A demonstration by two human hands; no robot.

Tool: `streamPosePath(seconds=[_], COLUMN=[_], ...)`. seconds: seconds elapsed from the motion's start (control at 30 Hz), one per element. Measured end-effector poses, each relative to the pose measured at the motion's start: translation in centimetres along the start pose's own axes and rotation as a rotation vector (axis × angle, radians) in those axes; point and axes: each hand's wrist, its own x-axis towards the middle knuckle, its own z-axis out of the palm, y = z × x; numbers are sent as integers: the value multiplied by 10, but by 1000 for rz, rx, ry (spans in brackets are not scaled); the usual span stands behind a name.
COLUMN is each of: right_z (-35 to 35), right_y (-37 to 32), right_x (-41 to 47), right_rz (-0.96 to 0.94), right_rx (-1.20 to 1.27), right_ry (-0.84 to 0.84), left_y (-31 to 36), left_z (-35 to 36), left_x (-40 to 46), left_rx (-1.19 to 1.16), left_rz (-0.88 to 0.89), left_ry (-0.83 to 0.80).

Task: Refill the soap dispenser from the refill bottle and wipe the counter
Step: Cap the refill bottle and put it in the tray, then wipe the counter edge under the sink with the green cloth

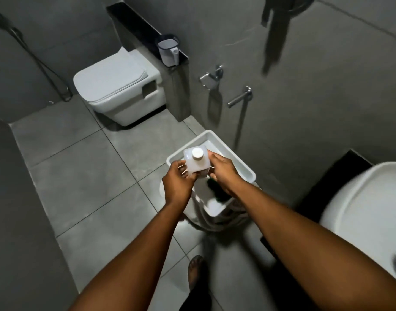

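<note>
Both hands, left hand (pixel 178 181) and right hand (pixel 224 173), clasp capped refill bottle (pixel 195 163) above white bin (pixel 231 153), left of sink (pixel 360 212). Looks like fetch step; next probably carry to counter, uncap.

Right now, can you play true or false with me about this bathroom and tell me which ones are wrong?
1. Both hands hold the bottle. True: the left hand and the right hand grip its sides.
2. The bottle's cap is off. False: the white cap is on.
3. The toilet lid is open. False: it is closed.
4. A white bin is below the bottle. True.
5. The sink is on the left. False: it is on the right.
</note>
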Motion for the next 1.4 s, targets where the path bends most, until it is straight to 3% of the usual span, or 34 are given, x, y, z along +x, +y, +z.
streamPosePath(seconds=[0.23, 0.5, 0.57, 0.63, 0.77, 0.9, 1.0, 1.23, 1.4], right_z=[35, 35, 25, 4, -37, -43, -43, -35, -47], right_y=[36, 55, 59, 71, 112, 133, 139, 135, 99], right_x=[111, 131, 124, 112, 93, 96, 104, 121, 87], right_rz=[3, -23, -51, -94, -100, 6, 10, -30, -63], right_rx=[-104, -188, -268, -426, -1217, -1504, -1546, -1596, -1374], right_ry=[-11, -9, 27, 82, 43, 4, 7, 71, 87], left_y=[-62, -76, -78, -87, -112, -128, -137, -138, -116], left_z=[27, 32, 27, 22, 24, 36, 37, 37, 27], left_x=[88, 94, 80, 55, 24, 40, 50, 53, 40], left_rx=[72, 25, 83, 237, 657, 1015, 1149, 1209, 1178], left_rz=[-72, -91, -68, 67, 537, 607, 674, 712, 714], left_ry=[44, 33, 44, 28, -309, -599, -668, -663, -674])
